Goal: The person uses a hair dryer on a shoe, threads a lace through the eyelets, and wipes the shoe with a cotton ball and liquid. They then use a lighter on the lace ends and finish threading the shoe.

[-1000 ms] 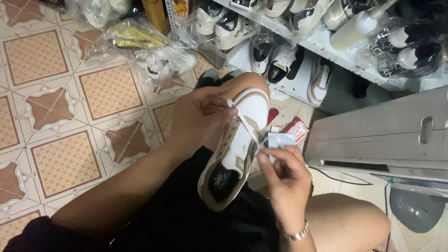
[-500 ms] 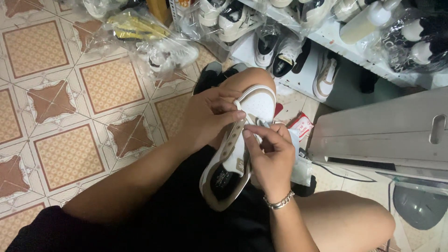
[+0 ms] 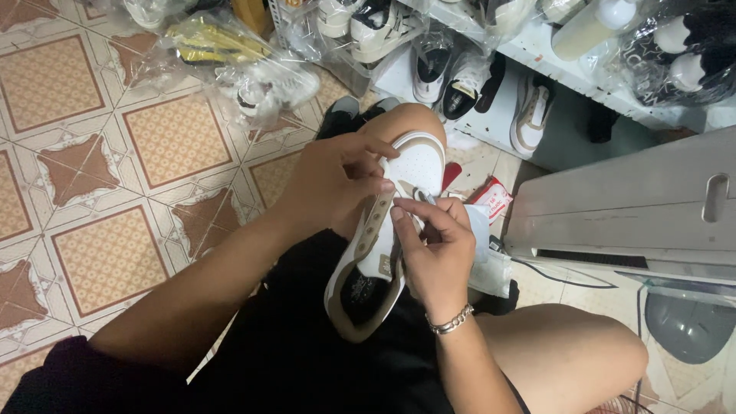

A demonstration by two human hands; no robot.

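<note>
nearest the camera, a black garment (image 3: pixel 307 360) and a bare knee (image 3: pixel 567 353) at 5 o'clock are seen. on the lap, a white and tan sneaker (image 3: pixel 383 245) is held, its toe pointing to 12 o'clock and its opening toward the camera. the sneaker's left side near the eyelets is gripped by the left hand (image 3: pixel 333 184), its fingers curled closed on the upper. the right hand (image 3: pixel 433 253), with a silver bracelet (image 3: pixel 451 320) at the wrist, is laid on the right side, its fingers narrowed in a pinch at the lace area; what is pinched cannot be told. a white cloth or paper (image 3: pixel 487 245) is seen just beside that hand at 3 o'clock. a red and white packet (image 3: pixel 491 198) lies on the patterned tile floor (image 3: pixel 100 192) beyond. at 3 o'clock a grey appliance (image 3: pixel 636 207) is seen. farthest, at 12 o'clock, shoes in plastic bags (image 3: pixel 253 77) and a white shelf of sneakers (image 3: pixel 537 69) are seen.
</note>
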